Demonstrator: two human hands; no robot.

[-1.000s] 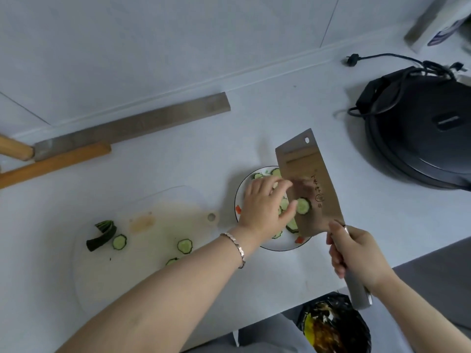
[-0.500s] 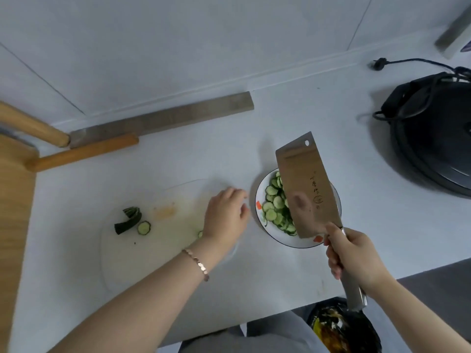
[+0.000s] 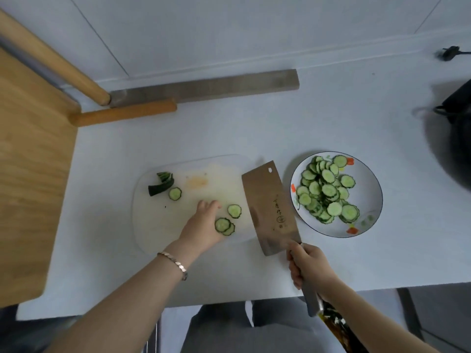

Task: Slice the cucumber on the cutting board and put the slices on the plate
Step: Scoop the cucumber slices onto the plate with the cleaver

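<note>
A translucent white cutting board (image 3: 158, 230) lies on the pale counter. On it are a dark green cucumber end piece (image 3: 161, 184), one slice (image 3: 175, 193) beside it, and a few loose slices (image 3: 225, 220) near the board's right side. My left hand (image 3: 204, 226) rests flat on the board, touching the slices and holding nothing. My right hand (image 3: 309, 267) grips the handle of a cleaver (image 3: 269, 207), whose broad blade lies over the board's right edge. To the right, a white plate (image 3: 369, 220) holds a heap of cucumber slices (image 3: 326, 192).
A long steel blade with wooden handles (image 3: 204, 87) lies along the back wall. A wooden surface (image 3: 28, 174) fills the left. A black round appliance (image 3: 456, 138) with a cord stands at the right edge. The counter's front edge runs just below my wrists.
My left hand moved from the plate to the cutting board and now rests by the loose slices. The cleaver swung left from above the plate to the board's right edge.
</note>
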